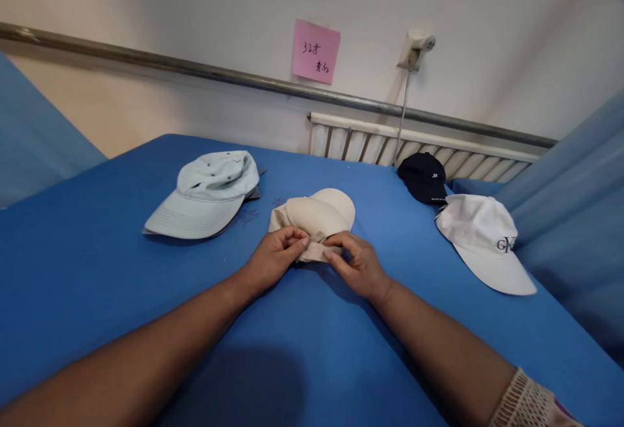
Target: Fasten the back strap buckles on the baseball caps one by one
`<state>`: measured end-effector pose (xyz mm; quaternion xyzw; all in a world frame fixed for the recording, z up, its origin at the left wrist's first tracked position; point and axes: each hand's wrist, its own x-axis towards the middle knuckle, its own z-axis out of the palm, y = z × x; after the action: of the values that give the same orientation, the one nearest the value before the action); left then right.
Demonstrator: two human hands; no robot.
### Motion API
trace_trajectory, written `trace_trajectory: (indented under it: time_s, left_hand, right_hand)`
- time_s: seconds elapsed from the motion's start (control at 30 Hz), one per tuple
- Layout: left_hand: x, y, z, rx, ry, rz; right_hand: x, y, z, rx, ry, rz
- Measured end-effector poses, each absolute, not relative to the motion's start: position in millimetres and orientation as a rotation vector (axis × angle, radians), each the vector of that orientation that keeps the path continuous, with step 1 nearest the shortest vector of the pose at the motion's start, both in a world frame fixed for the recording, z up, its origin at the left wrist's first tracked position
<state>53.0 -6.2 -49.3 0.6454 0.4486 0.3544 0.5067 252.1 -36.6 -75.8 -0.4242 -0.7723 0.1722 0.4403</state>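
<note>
A beige baseball cap [316, 214] lies on the blue-covered surface [273, 323], its brim pointing away from me. My left hand [275, 255] pinches the near edge of the cap, at the left of its back strap [314, 253]. On the other side, my right hand [358, 263] grips the same strap between thumb and fingers. Both hands are close together, with a short stretch of strap showing between them. Whether a buckle or other fastener sits there is too small to tell.
To the left sits a pale blue cap [209, 193] with something dark behind it. At the right are a navy cap [423, 177] and a white cap [480, 235]. Beyond the far edge are a radiator [355, 144], a metal rail [234, 78] and a pink note [316, 52]. Blue curtains [585, 219] hang at the sides.
</note>
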Motion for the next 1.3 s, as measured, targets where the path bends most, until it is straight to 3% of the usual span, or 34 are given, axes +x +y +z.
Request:
trace_trajectory:
  time_s: [0.17,0.8,1.3]
  left_hand:
    - [54,-7,-48,1.529,1.076,0.882]
    - [60,-20,-44,1.979,1.153,0.829]
    - [62,-14,-49,1.566,1.000,0.872]
  right_hand:
    - [250,-39,-76,-1.093,-2.042,0.316]
    - [249,-28,-84,-1.096,-1.874,0.481]
    - [247,-31,-79,-1.056,-1.773,0.595]
